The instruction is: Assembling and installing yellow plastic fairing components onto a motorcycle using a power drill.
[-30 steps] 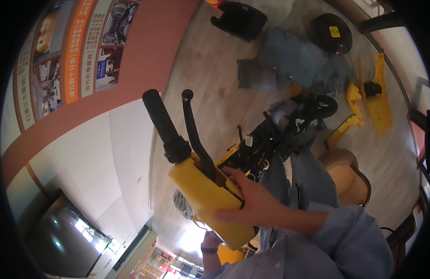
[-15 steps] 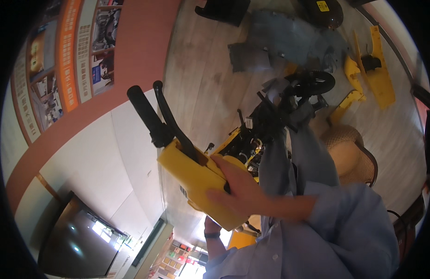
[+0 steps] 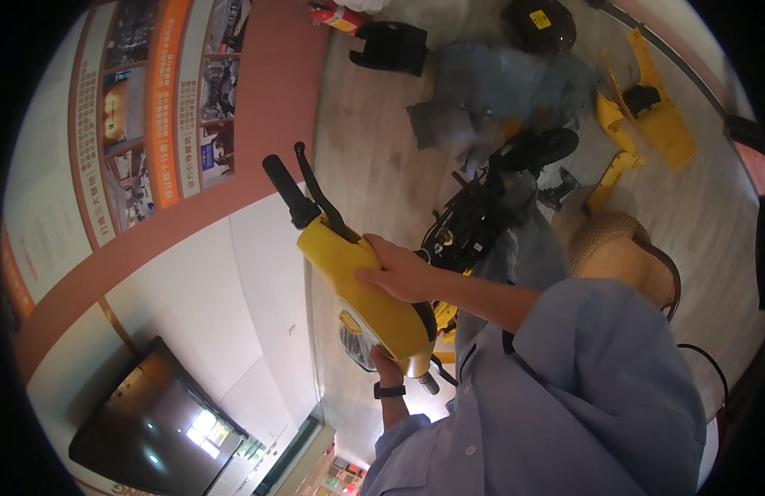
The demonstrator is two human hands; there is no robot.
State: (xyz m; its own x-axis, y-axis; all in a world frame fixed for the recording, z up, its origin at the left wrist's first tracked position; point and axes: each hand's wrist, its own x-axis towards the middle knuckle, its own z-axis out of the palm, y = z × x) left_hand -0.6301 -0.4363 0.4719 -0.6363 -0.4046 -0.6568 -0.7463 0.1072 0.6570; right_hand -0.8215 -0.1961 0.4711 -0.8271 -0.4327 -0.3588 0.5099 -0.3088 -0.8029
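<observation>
A yellow scooter handlebar cover [image 3: 347, 266] is in front of me, with the handlebar's black grip [image 3: 285, 188] and brake lever [image 3: 318, 197] sticking out at its far left end. My right hand [image 3: 396, 270] reaches across from the right and is closed over the cover's top edge. Lower down, my left hand [image 3: 387, 366], with a dark watch on the wrist, grips the cover's near side; its fingers are partly hidden. A rounded clear part [image 3: 355, 347] shows beside the cover. Behind my right arm stands the scooter's stripped black frame [image 3: 461, 227].
Grey body panels [image 3: 490, 78] lie on the floor beyond the frame, with yellow panels [image 3: 651, 116] to their right. A dark helmet [image 3: 541, 25], a black box [image 3: 389, 47] and a red fire extinguisher [image 3: 337, 18] are farther off. A woven seat [image 3: 618, 252] is at right, a screen [image 3: 155, 426] at lower left.
The whole view has shifted, and the handlebar cover looks smaller and farther off. My right hand sits higher in the picture. My left hand, hidden behind the cover before, now shows at its near side.
</observation>
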